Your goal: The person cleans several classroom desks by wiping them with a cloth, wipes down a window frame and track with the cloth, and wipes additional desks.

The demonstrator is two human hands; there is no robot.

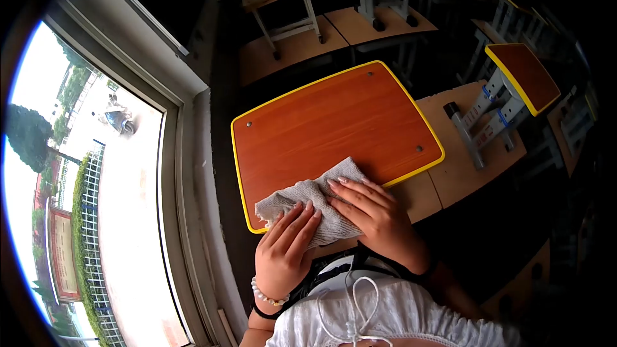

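Note:
A grey knitted cloth [315, 196] lies bunched over the near edge of a reddish-brown wooden board [328, 122] with a yellow rim and several grey bolt heads. My left hand [286, 244], with a beaded bracelet at the wrist, has its fingers over the cloth's left part. On the right part of the cloth rests my right hand [376, 218], fingers stretched across it and angled to the left. Both hands keep hold of the cloth against the board's edge; the thumbs are mostly hidden. What supports the board is out of sight beneath it.
Close on the left is a window frame [183, 173], with a parked scooter [119, 119] outside. To the right, a stool [508, 99] lies tipped on a light wooden desk [437, 148]. More desks and stools stand farther back.

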